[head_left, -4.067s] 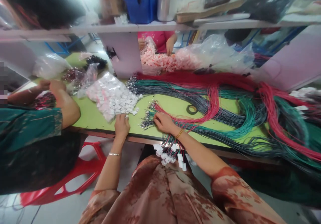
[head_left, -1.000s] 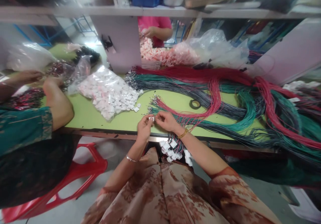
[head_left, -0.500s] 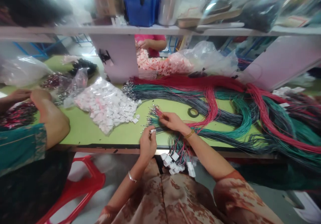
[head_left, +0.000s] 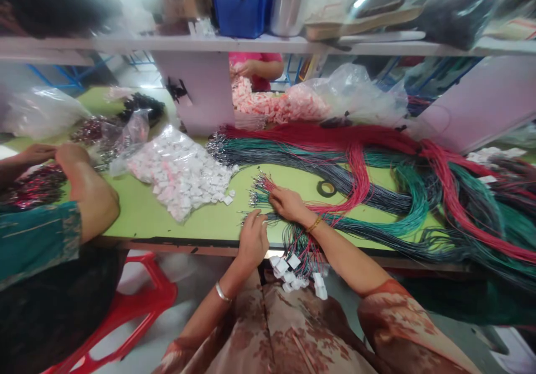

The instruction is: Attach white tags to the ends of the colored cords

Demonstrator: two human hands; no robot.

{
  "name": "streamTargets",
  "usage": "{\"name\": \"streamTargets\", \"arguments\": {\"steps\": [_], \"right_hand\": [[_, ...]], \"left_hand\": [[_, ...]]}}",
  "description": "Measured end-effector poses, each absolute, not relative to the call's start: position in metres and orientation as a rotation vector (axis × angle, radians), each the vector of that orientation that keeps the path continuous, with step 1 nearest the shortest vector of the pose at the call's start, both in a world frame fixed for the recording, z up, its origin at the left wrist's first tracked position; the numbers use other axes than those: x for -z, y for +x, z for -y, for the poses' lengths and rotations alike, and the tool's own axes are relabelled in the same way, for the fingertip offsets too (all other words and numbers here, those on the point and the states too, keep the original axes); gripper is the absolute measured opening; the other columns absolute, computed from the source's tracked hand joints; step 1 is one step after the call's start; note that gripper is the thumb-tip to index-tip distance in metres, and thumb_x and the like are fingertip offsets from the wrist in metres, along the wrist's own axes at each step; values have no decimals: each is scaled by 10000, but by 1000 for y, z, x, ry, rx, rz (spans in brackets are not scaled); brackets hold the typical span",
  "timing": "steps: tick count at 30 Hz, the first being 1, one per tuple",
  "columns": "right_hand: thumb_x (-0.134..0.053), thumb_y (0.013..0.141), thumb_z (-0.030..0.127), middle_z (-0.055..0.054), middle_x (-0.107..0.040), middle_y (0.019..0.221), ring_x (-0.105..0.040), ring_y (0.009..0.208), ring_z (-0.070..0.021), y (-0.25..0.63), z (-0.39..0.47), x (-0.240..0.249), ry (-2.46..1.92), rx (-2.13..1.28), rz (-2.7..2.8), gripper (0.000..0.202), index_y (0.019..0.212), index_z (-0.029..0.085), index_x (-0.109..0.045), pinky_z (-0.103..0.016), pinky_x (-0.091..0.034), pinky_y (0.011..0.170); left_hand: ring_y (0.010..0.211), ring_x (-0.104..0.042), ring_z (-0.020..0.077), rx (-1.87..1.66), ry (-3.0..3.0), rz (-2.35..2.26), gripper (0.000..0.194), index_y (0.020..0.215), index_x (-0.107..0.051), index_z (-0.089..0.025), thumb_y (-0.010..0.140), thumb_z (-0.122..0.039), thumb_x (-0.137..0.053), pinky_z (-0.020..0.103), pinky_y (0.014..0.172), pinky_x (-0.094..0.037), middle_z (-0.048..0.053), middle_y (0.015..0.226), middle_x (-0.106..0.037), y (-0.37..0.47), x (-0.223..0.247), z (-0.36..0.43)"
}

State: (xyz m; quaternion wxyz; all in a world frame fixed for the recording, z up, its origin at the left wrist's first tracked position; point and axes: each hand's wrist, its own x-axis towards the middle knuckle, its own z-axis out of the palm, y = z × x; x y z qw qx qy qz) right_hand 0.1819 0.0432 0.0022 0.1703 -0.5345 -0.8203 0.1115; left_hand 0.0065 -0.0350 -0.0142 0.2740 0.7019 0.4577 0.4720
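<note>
My left hand [head_left: 253, 240] is at the table's front edge, its fingers curled; whatever it may hold is hidden. My right hand [head_left: 288, 204] lies just right of it, fingers closed over the wire ends. Red wires [head_left: 264, 183] with metal tips stick out past its fingers, and green wires [head_left: 260, 197] lie just below them. Dark wires [head_left: 274, 217] run between the two hands. Below my right wrist, a bunch of wires with white connectors [head_left: 288, 276] hangs over the edge.
A bag of white connectors [head_left: 180, 176] lies left of the wires, a tape roll [head_left: 326, 188] behind my right hand. Long red wires [head_left: 318, 135] cross the back. A co-worker's arm [head_left: 90, 190] rests at the left. A shelf [head_left: 188, 44] spans above.
The white connector seen at my left fingertips earlier no longer shows, and that hand has turned with its back more to the camera. The whole view has shifted slightly.
</note>
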Motion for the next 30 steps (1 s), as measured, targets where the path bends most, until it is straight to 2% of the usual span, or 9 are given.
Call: {"name": "streamTargets", "arguments": {"steps": [4,8,12,17,21,30], "right_hand": [[-387,946,239,-89,-612,887,-513,785,-190,179,-41,-4,-1533,-173,2341,196,897,177,-566,-287,-314,664],[-377,944,238,-117,-623,845,-505,765,-210,181,-39,-7,-1547,-59,2384,215,876,166,-567,-312,-301,653],[-409,919,244,-106,-619,794,-493,710,-197,186,-41,-9,-1525,-168,2319,185,848,164,-561,-304,-310,635],[-475,865,270,0,-561,692,-437,591,-124,176,-47,-15,-1228,-673,2047,122,831,179,-549,-244,-334,579],[-537,816,321,30,-504,637,-409,578,-96,161,-48,-23,-1046,-967,1867,174,738,166,-548,-215,-341,554],[-554,694,239,52,-473,576,-368,531,-72,176,-24,-13,-1140,-1050,1763,90,663,155,-548,-200,-300,509]], "left_hand": [[893,-567,201,-1340,1498,-1164,158,957,-667,-204,851,-278,-576,323,812,-451,95,969,-619,10,-3,32],[691,-529,119,-1335,983,-1024,217,933,-621,-185,778,-328,-671,244,655,-426,38,862,-620,15,1,19],[662,-510,81,-1339,757,-974,282,900,-583,-168,719,-335,-719,217,645,-409,21,860,-619,19,12,6],[656,-501,64,-1344,736,-951,290,896,-581,-160,703,-317,-731,209,650,-404,17,881,-619,21,15,4],[657,-502,69,-1358,735,-957,266,894,-586,-165,713,-303,-723,210,659,-410,-12,790,-581,22,14,6],[714,-538,86,-1385,624,-821,215,862,-592,-169,719,-266,-719,219,671,-420,30,879,-630,26,15,3]]}}
